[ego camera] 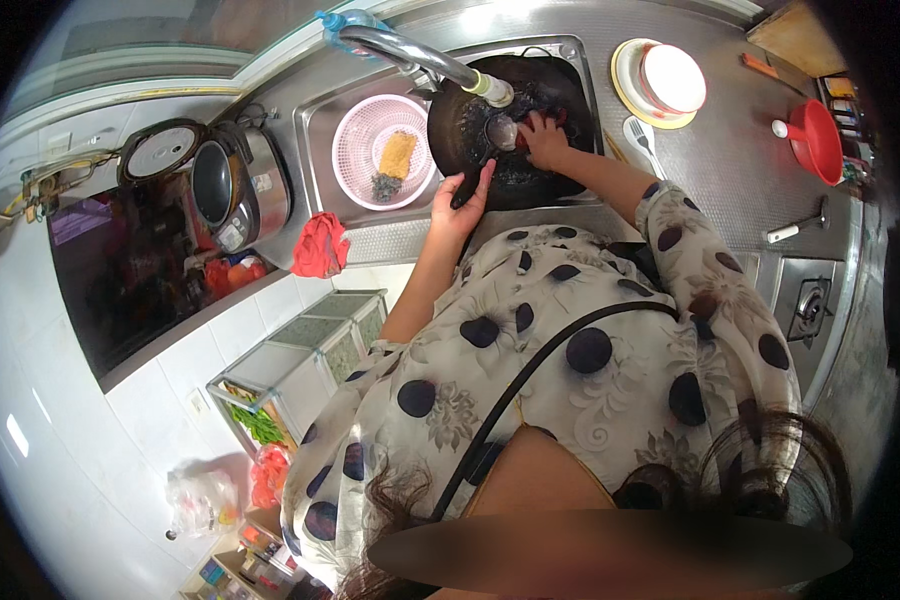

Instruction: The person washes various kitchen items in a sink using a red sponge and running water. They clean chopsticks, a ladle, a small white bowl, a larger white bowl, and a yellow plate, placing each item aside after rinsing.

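Note:
A dark wok (pixel 525 184) sits tilted in the right side of a steel sink (pixel 322 187), with wet, foamy patches on its inner surface. My left hand (pixel 459 206) holds the black handle of a utensil (pixel 465 193), which reaches into the wok. Its pale round head, apparently a ladle's, lies below the faucet (pixel 487 86). Inside the wok, my right hand (pixel 546 142) presses its fingers on a red cloth (pixel 525 133), mostly covered by the hand. Left of the wok, a pink plastic colander (pixel 349 169) holds a yellow sponge (pixel 398 154) and a grey scouring pad (pixel 385 187).
Stacked bowls and plates (pixel 673 79) stand on the steel counter, beside a fork (pixel 641 135). Farther right are a red plastic ladle (pixel 814 142) and a gas burner (pixel 810 307). A rice cooker (pixel 259 187) and a red rag (pixel 320 244) are on the left.

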